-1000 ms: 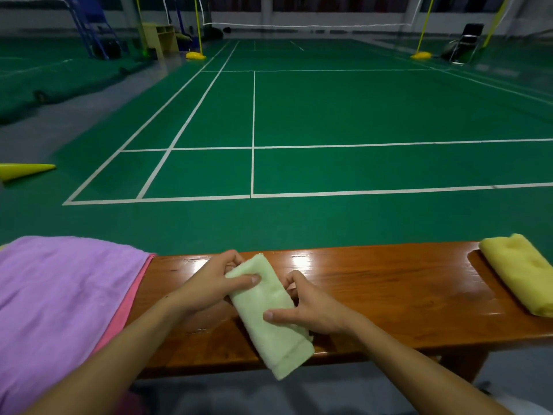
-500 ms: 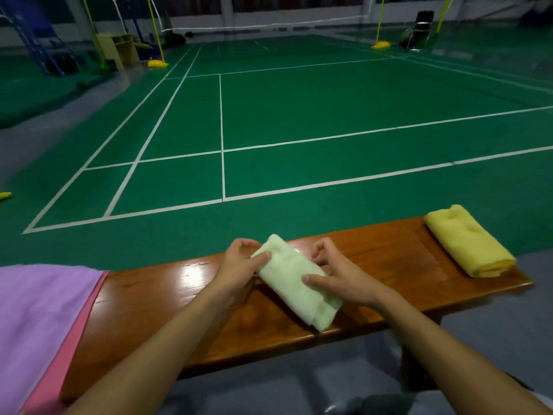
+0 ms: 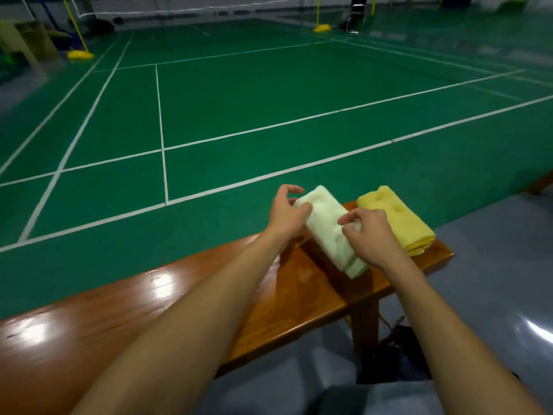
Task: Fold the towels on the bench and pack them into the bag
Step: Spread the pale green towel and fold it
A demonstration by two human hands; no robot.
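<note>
Hands are both gripping the folded pale green towel (image 3: 329,227): your left hand (image 3: 285,215) is pinching its far end between thumb and curled fingers, and your right hand (image 3: 369,235) is curling over its near half. Compared with a second ago, you are carrying that towel rightward along the surface (image 3: 179,313), and it is now sitting just beside the folded yellow towel (image 3: 398,218) at the right end, their long sides close, though whether they are touching is not clear. The purple and pink towels that were lying at your left are no longer showing in this view. That suggests the green towel's folding is finished and you are gathering folded pieces together ahead of packing. A dark object (image 3: 395,354) is lying on the floor under the surface's end; it may be the bag, but it is too dim to tell. No brands, labels or writing are readable anywhere.
</note>
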